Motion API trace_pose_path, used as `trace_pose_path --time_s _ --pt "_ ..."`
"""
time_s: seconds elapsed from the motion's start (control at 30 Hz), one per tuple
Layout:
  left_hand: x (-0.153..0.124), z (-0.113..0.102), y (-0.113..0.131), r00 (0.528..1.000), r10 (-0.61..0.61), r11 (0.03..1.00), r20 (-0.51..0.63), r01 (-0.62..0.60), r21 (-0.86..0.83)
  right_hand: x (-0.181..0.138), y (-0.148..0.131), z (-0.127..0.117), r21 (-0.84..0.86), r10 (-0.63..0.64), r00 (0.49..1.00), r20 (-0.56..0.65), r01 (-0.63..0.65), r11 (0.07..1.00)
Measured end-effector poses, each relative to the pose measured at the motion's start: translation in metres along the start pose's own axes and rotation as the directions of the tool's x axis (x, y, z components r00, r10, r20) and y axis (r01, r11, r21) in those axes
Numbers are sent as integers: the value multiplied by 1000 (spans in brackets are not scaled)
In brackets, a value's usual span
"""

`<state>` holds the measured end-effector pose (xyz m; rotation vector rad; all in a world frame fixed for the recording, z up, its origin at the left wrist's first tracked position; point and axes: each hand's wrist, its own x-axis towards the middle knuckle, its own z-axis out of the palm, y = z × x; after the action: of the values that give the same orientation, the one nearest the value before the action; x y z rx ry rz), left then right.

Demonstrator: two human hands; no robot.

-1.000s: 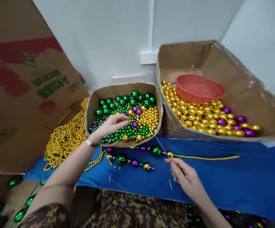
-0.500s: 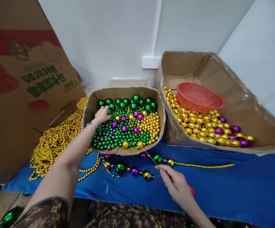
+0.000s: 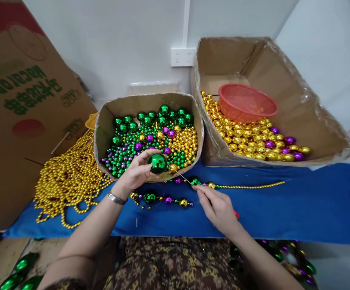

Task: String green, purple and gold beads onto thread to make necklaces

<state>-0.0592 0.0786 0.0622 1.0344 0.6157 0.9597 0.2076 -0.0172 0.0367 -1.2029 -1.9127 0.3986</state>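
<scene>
My left hand [image 3: 137,174] pinches a large shiny green bead [image 3: 157,163] just above the front edge of a small cardboard box [image 3: 102,125] filled with green, purple and gold beads. My right hand [image 3: 217,207] is closed on a thin needle [image 3: 181,175] whose tip points up-left at the green bead. A partly strung strand of mixed beads [image 3: 163,199] lies on the blue cloth [image 3: 298,205] below both hands, and a thin gold bead strand [image 3: 250,185] runs off to the right.
A big cardboard box [image 3: 302,100] at the right holds gold and purple beads and an orange basket [image 3: 246,105]. A heap of gold bead strands [image 3: 66,177] lies at the left beside a printed carton [image 3: 20,104]. Green beads [image 3: 17,270] lie low at the left.
My left hand left the back of the small box and came forward holding a large green bead. My right hand brought the needle tip towards it. The view shifted downward.
</scene>
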Motion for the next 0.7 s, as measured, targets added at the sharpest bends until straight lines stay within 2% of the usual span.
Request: trace_pose_path --time_s 0.2,0.37,0.57,0.7 --pt "-4 3 -3 999 -30 999 13 30 11 -4 2 -2 -22 -55 998 -24 54 998" --pt "-6 5 0 999 -38 995 0 38 94 -6 5 -4 -85 -107 994 -7 106 991" --pt "-10 7 11 999 46 943 -20 -37 331 -8 2 -13 -354 -216 976 20 209 912" --pt "-16 14 17 1000 1 842 4 -4 539 -10 -3 -15 -521 -264 962 63 257 814"
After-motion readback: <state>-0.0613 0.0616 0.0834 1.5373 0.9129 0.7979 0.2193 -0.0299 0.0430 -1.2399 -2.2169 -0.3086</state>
